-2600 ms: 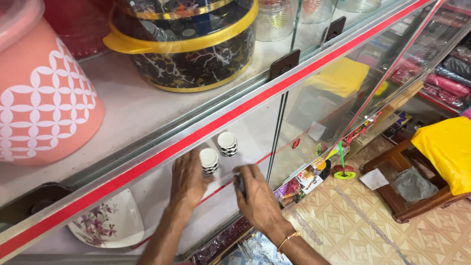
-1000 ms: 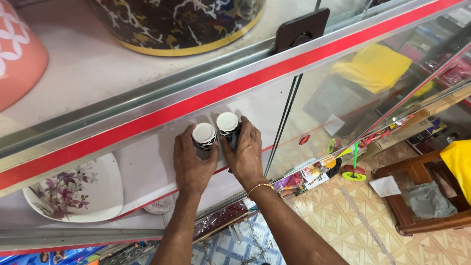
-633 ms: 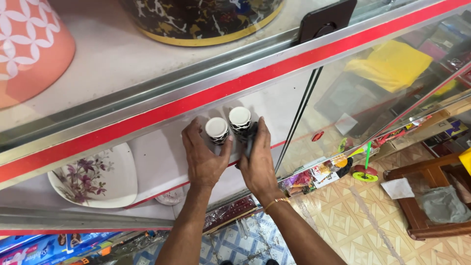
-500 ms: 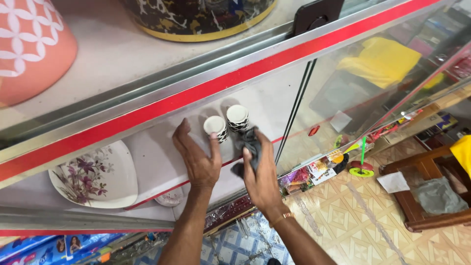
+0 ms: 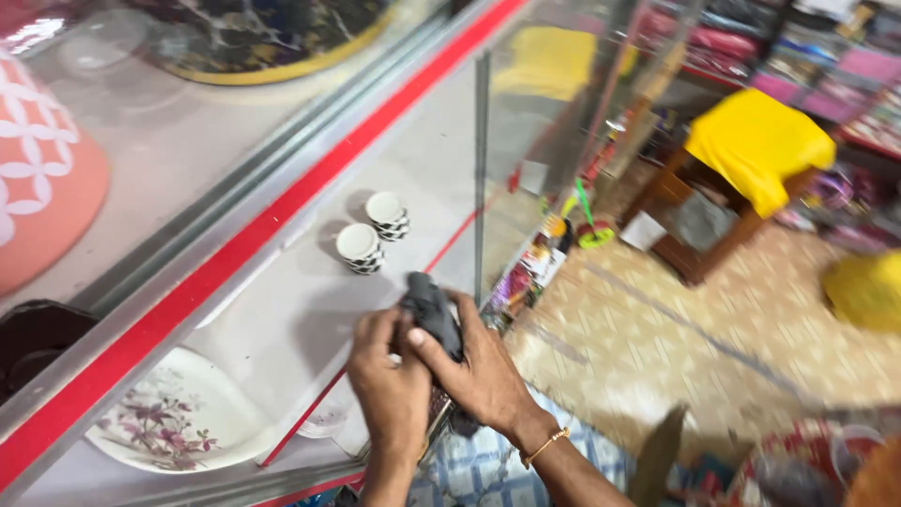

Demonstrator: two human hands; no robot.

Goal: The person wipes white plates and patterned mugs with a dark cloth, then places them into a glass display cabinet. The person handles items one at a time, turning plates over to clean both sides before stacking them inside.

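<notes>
At the front edge of the glass shelf, both my hands meet on one dark grey cloth [image 5: 430, 310]. R hand [image 5: 479, 371] has fingers wrapped over the cloth's right side, thumb pressed on its front, so the grip is closed on it. L hand [image 5: 392, 390] sits just beside, fingers curled against the cloth's lower left; it touches the cloth, but I can't tell whether it's actually clamping it or only resting there. Cloth is bunched up, upper end sticking past my fingers toward the shelf's middle. A thin gold bangle [image 5: 544, 447] rings my R wrist.

Further in on the same shelf [image 5: 310, 310], two small cups w/ black-and-white chequered sides stand upright, well apart from my hands: near cup [image 5: 359, 249] and far cup [image 5: 387, 216], just beside each other, not quite touching as far as I can see. A red strip [image 5: 310, 427] runs along the shelf by my L hand.

A vertical glass pane edge [image 5: 481, 178] rises right of the cups. Below, toward the left front corner, a white plate w/ purple flower print [image 5: 174, 422] lies flat. A red band [image 5: 235, 253] runs diagonally along the surface above. On that top surface: orange patterned container [image 5: 42, 178] at left, dark marbled tub w/ yellow rim [image 5: 272, 38] at the back edge.

Off to the right, on the tiled floor, a wooden stool under a yellow cloth [image 5: 755, 141]; blurred.
</notes>
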